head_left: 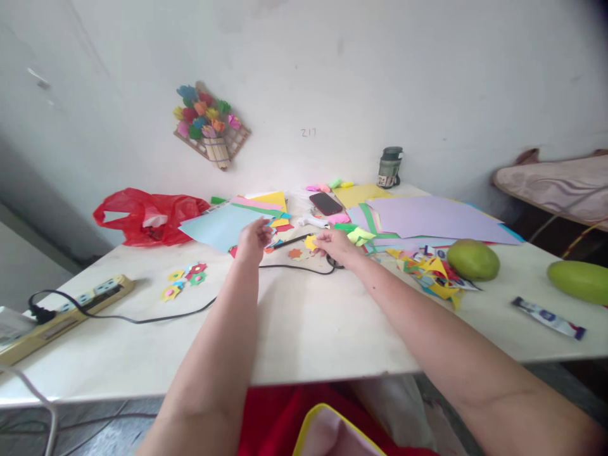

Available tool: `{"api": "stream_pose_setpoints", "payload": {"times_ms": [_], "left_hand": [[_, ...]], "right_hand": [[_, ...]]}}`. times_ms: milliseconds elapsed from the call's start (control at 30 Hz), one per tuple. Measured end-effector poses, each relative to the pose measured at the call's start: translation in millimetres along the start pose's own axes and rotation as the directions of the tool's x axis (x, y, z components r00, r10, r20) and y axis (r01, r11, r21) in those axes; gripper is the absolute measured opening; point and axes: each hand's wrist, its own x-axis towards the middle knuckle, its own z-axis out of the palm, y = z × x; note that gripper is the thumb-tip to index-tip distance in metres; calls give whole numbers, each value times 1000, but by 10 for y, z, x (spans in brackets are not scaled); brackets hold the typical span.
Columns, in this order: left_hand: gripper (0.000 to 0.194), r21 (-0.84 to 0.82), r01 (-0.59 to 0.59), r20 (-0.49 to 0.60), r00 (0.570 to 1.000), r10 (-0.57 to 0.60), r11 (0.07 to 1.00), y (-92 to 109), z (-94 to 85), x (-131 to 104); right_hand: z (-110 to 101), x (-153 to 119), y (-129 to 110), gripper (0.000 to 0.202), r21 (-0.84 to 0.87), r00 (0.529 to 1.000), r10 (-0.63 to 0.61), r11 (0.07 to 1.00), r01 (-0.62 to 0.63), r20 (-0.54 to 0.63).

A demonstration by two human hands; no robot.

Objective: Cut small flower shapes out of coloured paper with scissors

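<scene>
My right hand (335, 246) pinches a small yellow paper flower (310, 242) at its fingertips, just above the table. An orange paper flower (295, 253) lies to the left of it. My left hand (255, 239) hovers by the light blue paper sheet (221, 227), its fingers loosely bent and apart, with nothing seen in them. Between the hands a black pen-like stick (292, 241) rests among paper pieces. A white glue gun (313, 221) lies behind, partly hidden by clutter; its black cord (299, 268) runs across the table in front of my hands.
Layered paper flowers (196, 273) sit at left, near a power strip (90, 301) and a red plastic bag (152, 218). A phone (325, 203) and tumbler (390, 167) are at the back. Purple paper (427, 215), paper scraps (434, 275), green fruit (474, 259) and a tube (550, 318) occupy the right.
</scene>
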Motion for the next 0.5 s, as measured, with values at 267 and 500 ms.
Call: {"api": "stream_pose_setpoints", "payload": {"times_ms": [267, 500], "left_hand": [[10, 60, -21, -413, 909, 44, 998, 299, -201, 233], [13, 409, -71, -343, 912, 225, 910, 245, -515, 216]], "right_hand": [[-11, 84, 215, 11, -432, 995, -103, 896, 98, 13], [-38, 93, 128, 17, -763, 985, -141, 646, 15, -100]]}}
